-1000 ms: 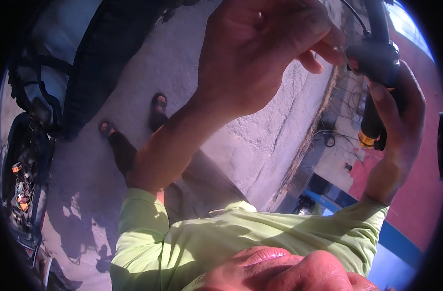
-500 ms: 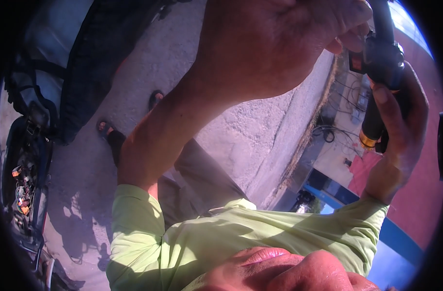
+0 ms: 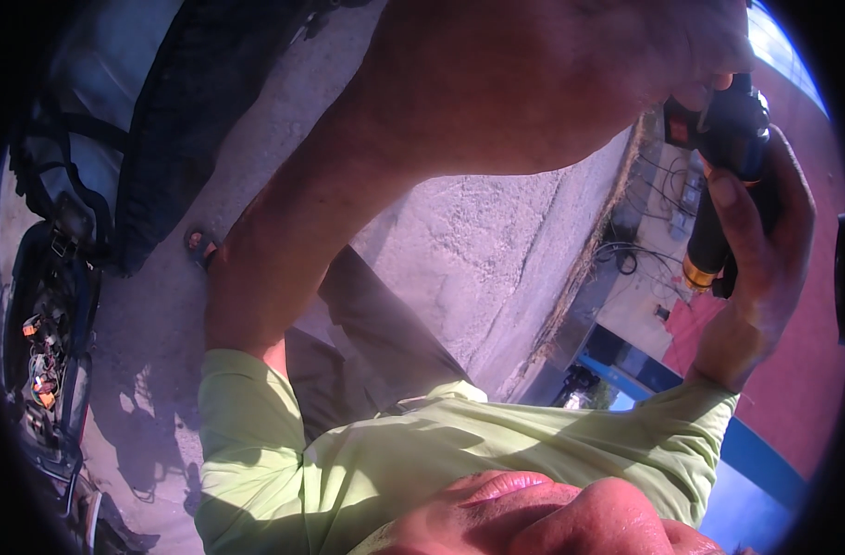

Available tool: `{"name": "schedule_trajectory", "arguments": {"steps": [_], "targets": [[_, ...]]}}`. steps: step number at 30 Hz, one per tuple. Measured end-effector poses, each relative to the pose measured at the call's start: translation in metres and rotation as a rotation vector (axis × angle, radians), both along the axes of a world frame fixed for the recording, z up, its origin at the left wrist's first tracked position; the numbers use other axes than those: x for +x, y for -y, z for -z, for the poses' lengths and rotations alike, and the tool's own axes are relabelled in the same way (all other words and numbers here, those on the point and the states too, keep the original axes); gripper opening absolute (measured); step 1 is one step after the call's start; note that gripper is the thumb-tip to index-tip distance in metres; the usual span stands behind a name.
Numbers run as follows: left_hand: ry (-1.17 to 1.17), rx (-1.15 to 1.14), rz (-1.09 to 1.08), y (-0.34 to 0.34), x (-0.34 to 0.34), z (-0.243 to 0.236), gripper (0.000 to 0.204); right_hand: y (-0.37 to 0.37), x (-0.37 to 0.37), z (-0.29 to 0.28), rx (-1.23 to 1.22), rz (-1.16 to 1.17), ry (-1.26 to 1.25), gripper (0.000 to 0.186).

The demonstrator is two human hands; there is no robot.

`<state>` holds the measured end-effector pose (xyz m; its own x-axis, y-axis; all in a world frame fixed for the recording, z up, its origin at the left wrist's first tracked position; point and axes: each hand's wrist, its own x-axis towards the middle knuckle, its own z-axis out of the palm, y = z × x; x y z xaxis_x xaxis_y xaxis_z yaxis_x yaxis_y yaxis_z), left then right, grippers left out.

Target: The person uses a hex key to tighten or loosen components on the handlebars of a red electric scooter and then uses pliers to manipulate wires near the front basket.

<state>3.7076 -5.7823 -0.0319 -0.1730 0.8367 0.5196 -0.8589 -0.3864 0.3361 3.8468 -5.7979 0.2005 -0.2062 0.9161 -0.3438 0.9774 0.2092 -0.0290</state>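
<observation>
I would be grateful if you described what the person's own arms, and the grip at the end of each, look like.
The left sleeve and right sleeve are lime-green fabric with plain hems. Below them, the left forearm and right forearm are bare, with no watch or bracelet visible. No glove shows on the left grip or right grip.

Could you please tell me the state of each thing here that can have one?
Right hand, closed around the black handle
Left hand, fingers bent near the black housing; contact unclear
Black handle, held, with gold end ring on it
Black housing, above the handle in the picture
Wiring, exposed and tangled
Black cables, loosely looped
</observation>
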Motion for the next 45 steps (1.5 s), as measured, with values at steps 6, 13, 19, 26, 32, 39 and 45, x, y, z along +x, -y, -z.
{"name": "schedule_trajectory", "arguments": {"steps": [6,13,19,26,32,39,45], "targets": [[-0.025,-0.012,0.01,-0.003,-0.008,-0.005,0.021,0.001,-0.002,0.006,0.03,-0.031,-0.111,0.043],[-0.046,-0.045,0.041,-0.008,-0.023,-0.017,0.023,0.004,-0.008,0.009,0.028,0.009,-0.214,0.034],[0.066,-0.244,0.296,-0.007,-0.016,-0.017,0.025,0.005,-0.007,0.011,0.051,0.033,-0.212,0.031],[0.608,-0.391,0.64,-0.004,0.04,0.005,0.016,0.004,-0.015,0.012,0.064,0.043,-0.208,0.037],[0.449,-0.529,0.492,0.01,0.061,0.003,0.036,0.006,-0.016,0.012,0.097,0.053,-0.194,0.041],[0.225,-0.564,0.25,0.019,0.069,0.007,0.05,0.006,-0.02,0.013,0.087,0.065,-0.201,0.041],[-0.014,-0.517,0.064,0.013,0.079,0.016,0.04,0.006,-0.02,0.013,0.091,0.071,-0.196,0.043]]}}
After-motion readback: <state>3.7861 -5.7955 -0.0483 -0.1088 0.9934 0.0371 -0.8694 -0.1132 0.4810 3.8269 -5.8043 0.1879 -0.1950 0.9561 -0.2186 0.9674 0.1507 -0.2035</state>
